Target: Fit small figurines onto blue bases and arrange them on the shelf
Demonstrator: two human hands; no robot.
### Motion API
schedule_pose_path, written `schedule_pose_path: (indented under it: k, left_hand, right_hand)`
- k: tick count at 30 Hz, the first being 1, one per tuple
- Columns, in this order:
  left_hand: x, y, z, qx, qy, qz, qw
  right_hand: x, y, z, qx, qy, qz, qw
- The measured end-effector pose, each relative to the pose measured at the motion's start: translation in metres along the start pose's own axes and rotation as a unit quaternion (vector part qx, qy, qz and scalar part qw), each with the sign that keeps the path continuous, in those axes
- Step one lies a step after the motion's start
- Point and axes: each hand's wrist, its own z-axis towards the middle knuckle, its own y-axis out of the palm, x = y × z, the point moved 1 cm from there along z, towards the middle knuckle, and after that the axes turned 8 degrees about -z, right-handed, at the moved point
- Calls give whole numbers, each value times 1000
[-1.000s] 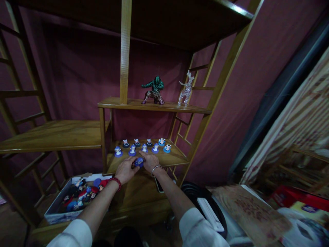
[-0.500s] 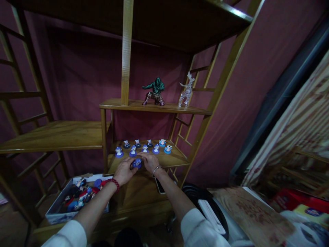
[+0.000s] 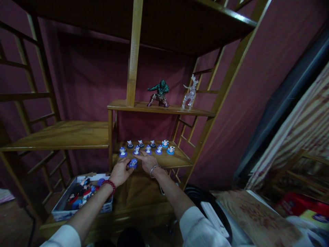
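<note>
My left hand (image 3: 122, 172), with a red bead bracelet, is closed on a small purple-based figurine (image 3: 133, 163) just above the front edge of the low shelf (image 3: 177, 160). Beside it, my right hand (image 3: 148, 162) reaches over the shelf with its fingers stretched out. Its fingertips are at the base of a standing purple figurine (image 3: 137, 150); whether they touch cannot be made out. Several matching purple figurines stand in that row, one of them at the left end (image 3: 122, 152). Behind them are three dark-based figurines (image 3: 140, 143), and two blue-based figurines (image 3: 170, 150) stand at the right.
A box (image 3: 58, 208) of mixed figurines sits low on the left. On the shelf above stand a green-and-bronze crouching statue (image 3: 160, 93) and a clear deer ornament (image 3: 189, 94). A wooden post (image 3: 133, 58) rises at that shelf's left. A black round object (image 3: 197, 192) is at lower right.
My right hand has moved left, its fingertips now at the base of the second purple figurine. My left hand has shifted left with its held figurine. The view has turned slightly left.
</note>
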Motion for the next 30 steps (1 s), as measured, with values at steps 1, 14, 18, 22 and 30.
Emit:
schedule_pose_path:
  k: [1,14,18,22,30]
  left_hand:
    - [0,0,0,0,-4,-3,1000]
    - [3,-3,-1,5,-21,-5,1000]
    - [2,-2,-2,4,-21,0,1000]
    - [1,-1,-2,4,-16,1,1000]
    - [1,-1,-2,4,-14,-7,1000]
  right_hand:
    - [-1,0,1,-6,2,-7,1000]
    - [-8,-2,2,-17,32,-23,999]
    - [-7,0,2,-5,28,-24,999]
    - [-8,0,1,0,33,-18,999]
    - [-9,-2,-1,3,51,-19,999]
